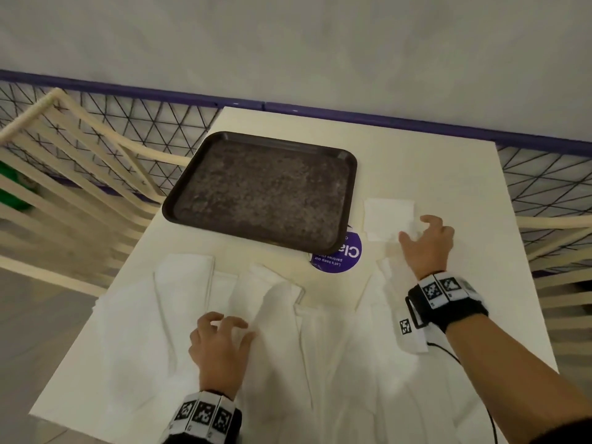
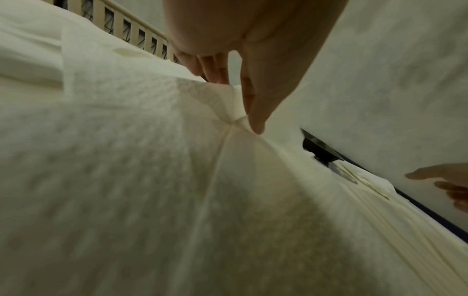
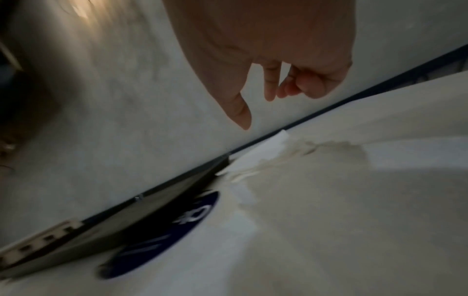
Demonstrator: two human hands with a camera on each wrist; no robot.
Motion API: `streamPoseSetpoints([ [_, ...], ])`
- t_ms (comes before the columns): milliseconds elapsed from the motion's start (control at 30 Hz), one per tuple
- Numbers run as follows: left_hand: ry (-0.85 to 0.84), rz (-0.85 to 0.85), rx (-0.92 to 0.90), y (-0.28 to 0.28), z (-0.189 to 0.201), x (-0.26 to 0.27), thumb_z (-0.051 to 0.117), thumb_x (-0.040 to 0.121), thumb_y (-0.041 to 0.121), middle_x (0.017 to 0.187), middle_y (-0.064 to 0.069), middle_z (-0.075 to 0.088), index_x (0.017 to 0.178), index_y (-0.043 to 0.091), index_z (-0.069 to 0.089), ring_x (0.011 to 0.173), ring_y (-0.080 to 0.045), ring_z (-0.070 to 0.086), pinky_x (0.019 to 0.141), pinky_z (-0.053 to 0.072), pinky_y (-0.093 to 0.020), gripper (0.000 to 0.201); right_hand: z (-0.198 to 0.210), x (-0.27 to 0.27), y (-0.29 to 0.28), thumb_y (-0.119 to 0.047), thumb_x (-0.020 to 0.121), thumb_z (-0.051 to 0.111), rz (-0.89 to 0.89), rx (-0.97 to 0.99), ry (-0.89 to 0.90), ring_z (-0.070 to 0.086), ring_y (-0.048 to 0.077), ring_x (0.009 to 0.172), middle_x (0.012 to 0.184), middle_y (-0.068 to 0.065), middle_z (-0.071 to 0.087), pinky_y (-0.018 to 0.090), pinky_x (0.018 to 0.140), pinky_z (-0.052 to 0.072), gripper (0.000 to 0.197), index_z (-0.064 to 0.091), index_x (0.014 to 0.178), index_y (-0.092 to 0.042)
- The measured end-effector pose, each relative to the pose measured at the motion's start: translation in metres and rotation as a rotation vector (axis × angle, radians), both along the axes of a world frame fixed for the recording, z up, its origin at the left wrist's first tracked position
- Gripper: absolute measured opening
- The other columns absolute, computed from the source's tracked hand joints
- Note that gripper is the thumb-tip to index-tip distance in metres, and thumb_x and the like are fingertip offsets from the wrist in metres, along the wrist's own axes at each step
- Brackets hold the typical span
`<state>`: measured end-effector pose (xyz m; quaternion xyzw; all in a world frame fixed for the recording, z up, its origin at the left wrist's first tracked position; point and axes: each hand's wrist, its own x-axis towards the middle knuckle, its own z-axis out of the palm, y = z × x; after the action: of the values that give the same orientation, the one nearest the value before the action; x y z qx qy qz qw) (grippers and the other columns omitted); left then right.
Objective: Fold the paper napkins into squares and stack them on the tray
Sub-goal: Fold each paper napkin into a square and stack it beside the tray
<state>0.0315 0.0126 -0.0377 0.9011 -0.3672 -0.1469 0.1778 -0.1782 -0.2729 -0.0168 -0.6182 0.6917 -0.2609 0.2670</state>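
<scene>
Resting on a white bench (image 1: 416, 161): one dark speckled tray (image 1: 205, 200), rectangular with a raised rim, set toward the far left, nothing on it. Its near right corner overlaps a round purple sticker (image 1: 344, 261) with white lettering.

Folded napkin (image 1: 389, 217): white, roughly square, flat on the bench just right of the tray and apart from it.

Unfolded napkins (image 1: 179, 315): several white sheets spread and overlapping across the near half of the bench, creased and partly lifted at the edges; the count cannot be told.

Left hand (image 1: 219, 347): over the loose sheets near the front. Fingers curled downward; in the left wrist view the thumb (image 2: 258, 112) and fingertips pinch a raised ridge of one sheet, which puckers at that point.

Right hand (image 1: 427, 243): at the near right corner of the folded napkin, fingers spread and bent. In the right wrist view the fingers (image 3: 271, 84) hang apart above the bench and hold nothing; whether they touch the napkin cannot be told.

Surroundings: cream slatted chair backs (image 1: 64, 174) on both sides, black wire mesh (image 1: 128, 123) under a purple rail (image 1: 416, 121), grey wall beyond.
</scene>
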Motion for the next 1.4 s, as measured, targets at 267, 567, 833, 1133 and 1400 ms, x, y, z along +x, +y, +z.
streamPoseSetpoints([
  [267, 0.233, -0.008, -0.298, 0.002, 0.029, 0.003, 0.064, 0.086, 0.016, 0.096, -0.007, 0.060, 0.083, 0.016, 0.058, 0.090, -0.029, 0.059, 0.073, 0.044, -0.029, 0.007, 0.028, 0.017, 0.111, -0.010, 0.082, 0.067, 0.296, -0.042, -0.199, 0.049, 0.015, 0.089, 0.100, 0.003, 0.046, 0.021, 0.081, 0.037, 0.030, 0.056, 0.109, -0.015],
  [567, 0.881, -0.053, -0.503, 0.005, 0.092, -0.004, 0.047, 0.095, 0.019, 0.075, -0.015, 0.069, 0.095, 0.007, 0.047, 0.075, -0.022, 0.062, 0.078, 0.050, -0.037, 0.012, 0.036, 0.039, 0.186, -0.033, 0.085, 0.066, 0.729, 0.499, -0.390, 0.055, 0.007, 0.107, 0.115, -0.009, 0.061, 0.026, 0.090, 0.047, 0.037, 0.052, 0.119, -0.025],
  [833, 1.024, -0.146, -0.506, 0.004, 0.108, -0.014, 0.048, 0.094, 0.018, 0.079, -0.003, 0.071, 0.100, 0.010, 0.057, 0.081, -0.014, 0.066, 0.073, 0.053, -0.028, 0.013, 0.069, 0.023, 0.194, -0.009, 0.090, 0.059, 0.629, 0.411, -0.735, 0.069, 0.009, 0.081, 0.088, -0.003, 0.074, 0.021, 0.071, 0.052, 0.012, 0.066, 0.100, -0.007],
  [1133, 0.972, -0.302, -0.485, -0.002, 0.117, -0.024, 0.054, 0.090, 0.002, 0.065, 0.004, 0.065, 0.058, 0.026, 0.064, 0.065, -0.007, 0.061, 0.068, 0.050, -0.025, 0.042, 0.084, -0.001, 0.193, -0.009, 0.097, 0.045, 0.594, 0.399, -0.790, 0.060, 0.023, 0.086, 0.102, 0.015, 0.068, 0.032, 0.074, 0.051, 0.024, 0.064, 0.112, -0.006],
  [1400, 0.951, -0.350, -0.524, -0.011, 0.116, -0.026, 0.046, 0.090, -0.006, 0.085, 0.007, 0.071, 0.082, 0.009, 0.069, 0.082, -0.008, 0.064, 0.073, 0.050, -0.018, 0.029, 0.098, -0.014, 0.191, 0.007, 0.092, 0.046, 0.648, 0.262, -0.693, 0.064, 0.010, 0.086, 0.090, -0.007, 0.071, 0.021, 0.074, 0.048, 0.033, 0.071, 0.088, -0.014],
])
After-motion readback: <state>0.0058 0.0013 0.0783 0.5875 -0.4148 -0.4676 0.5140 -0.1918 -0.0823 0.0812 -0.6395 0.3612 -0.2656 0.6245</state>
